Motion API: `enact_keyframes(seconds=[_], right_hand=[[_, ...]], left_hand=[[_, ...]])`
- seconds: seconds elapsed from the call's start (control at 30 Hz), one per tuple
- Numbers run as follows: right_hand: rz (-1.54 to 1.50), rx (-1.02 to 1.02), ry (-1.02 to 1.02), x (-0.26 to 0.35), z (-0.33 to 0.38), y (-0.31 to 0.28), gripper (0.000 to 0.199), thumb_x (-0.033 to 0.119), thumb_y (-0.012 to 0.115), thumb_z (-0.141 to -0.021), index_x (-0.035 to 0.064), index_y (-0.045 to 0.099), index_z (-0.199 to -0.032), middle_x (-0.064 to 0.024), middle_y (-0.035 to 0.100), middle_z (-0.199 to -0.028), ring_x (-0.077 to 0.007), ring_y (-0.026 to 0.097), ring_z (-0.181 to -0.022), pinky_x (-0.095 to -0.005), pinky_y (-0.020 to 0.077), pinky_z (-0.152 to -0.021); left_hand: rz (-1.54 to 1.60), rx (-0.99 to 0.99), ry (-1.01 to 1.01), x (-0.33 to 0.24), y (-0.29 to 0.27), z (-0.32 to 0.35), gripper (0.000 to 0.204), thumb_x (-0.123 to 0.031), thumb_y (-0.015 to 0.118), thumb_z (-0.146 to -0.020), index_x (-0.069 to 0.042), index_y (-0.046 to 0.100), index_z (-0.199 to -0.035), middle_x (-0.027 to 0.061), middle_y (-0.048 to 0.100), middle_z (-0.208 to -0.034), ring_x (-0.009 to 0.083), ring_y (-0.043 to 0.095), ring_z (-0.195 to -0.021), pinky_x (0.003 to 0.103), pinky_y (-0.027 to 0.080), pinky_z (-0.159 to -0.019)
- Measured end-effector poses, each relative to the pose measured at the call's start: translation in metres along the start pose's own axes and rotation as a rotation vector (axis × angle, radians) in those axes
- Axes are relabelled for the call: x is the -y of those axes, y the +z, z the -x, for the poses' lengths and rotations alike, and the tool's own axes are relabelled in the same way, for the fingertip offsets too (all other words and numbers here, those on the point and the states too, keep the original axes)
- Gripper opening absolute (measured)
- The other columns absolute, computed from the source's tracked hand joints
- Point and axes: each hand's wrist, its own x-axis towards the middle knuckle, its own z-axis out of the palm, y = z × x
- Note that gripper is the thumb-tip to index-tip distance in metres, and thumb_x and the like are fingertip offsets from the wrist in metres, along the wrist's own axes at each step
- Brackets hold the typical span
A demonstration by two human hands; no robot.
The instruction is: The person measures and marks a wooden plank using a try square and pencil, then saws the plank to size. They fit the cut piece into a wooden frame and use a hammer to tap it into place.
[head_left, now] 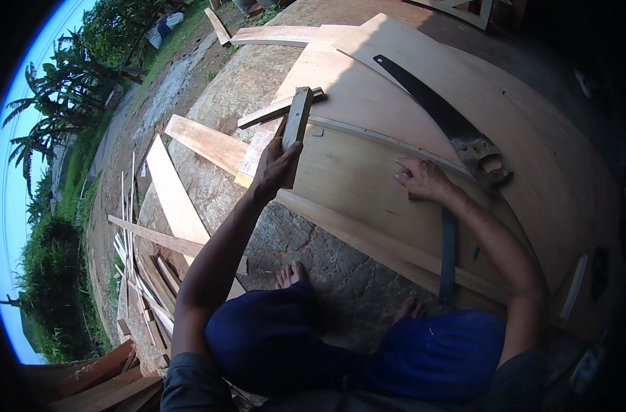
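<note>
My left hand [277,165] is closed around a short wooden block [299,117], held tilted upright above the left end of the boards. Behind the block's top crosses a wooden strip [265,113] with a dark end; I cannot tell whether the two are joined. Over a plywood panel [361,172], my right hand [423,180] has its index finger stretched out to the left and its other fingers partly curled, with nothing visible in them. A dark flat metal bar [448,254] runs from below my right wrist toward my knee. Beyond this hand lies a handsaw [429,96] with a wooden handle.
Large plywood sheets [526,117] spread out to the right, and a thin batten [388,142] lies along the panel. Long planks [172,182] and several thin sticks [131,254] lie on the rough ground at left. My bare feet [290,275] are close to the panel's near edge.
</note>
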Motion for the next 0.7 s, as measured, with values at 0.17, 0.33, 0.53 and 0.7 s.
enact_keyframes(seconds=[0.17, 0.33, 0.53, 0.7], right_hand=[[0.135, -0.063, 0.065, -0.028, 0.038, 0.006, 0.039, 0.024, 0.062, -0.096, 0.0026, 0.064, -0.13, -0.0219, 0.071, -0.108, -0.0403, 0.068, -0.101, -0.046, 0.0544, -0.09], [0.281, -0.128, -0.008, -0.072, 0.051, 0.016, 0.038, 0.015, 0.061, -0.096, 0.0034, 0.061, -0.132, -0.0236, 0.067, -0.122, -0.0414, 0.064, -0.112, -0.047, 0.051, -0.098], [0.342, -0.136, 0.086, -0.077, 0.047, 0.016, 0.038, 0.014, 0.059, -0.097, 0.0043, 0.06, -0.134, -0.022, 0.065, -0.122, -0.0417, 0.059, -0.118, -0.0483, 0.0446, -0.107], [0.394, -0.122, 0.126, -0.048, 0.035, 0.015, 0.035, 0.01, 0.06, -0.095, 0.0051, 0.063, -0.13, -0.0181, 0.066, -0.119, -0.0396, 0.06, -0.116, -0.0457, 0.0479, -0.103]], left_hand=[[0.047, -0.082, -0.112, 0.027, -0.022, -0.004, 0.048, -0.042, 0.065, -0.1, -0.002, 0.048, -0.121, 0.0053, 0.058, -0.091, 0.0131, 0.061, -0.078, 0.031, 0.052, -0.064], [0.073, -0.18, 0.042, 0.052, -0.066, -0.036, 0.05, -0.04, 0.068, -0.098, 0.0, 0.047, -0.12, 0.0067, 0.057, -0.089, 0.0124, 0.058, -0.068, 0.03, 0.05, -0.058], [-0.091, 0.142, -0.134, 0.103, -0.037, -0.033, 0.055, -0.043, 0.067, -0.097, -0.003, 0.048, -0.13, 0.0057, 0.057, -0.084, 0.0124, 0.059, -0.069, 0.029, 0.047, -0.052], [-0.178, 0.107, 0.024, 0.133, -0.015, -0.03, 0.054, -0.037, 0.065, -0.097, 0.004, 0.049, -0.129, 0.0275, 0.068, -0.108, 0.0373, 0.068, -0.1, 0.047, 0.052, -0.088]])
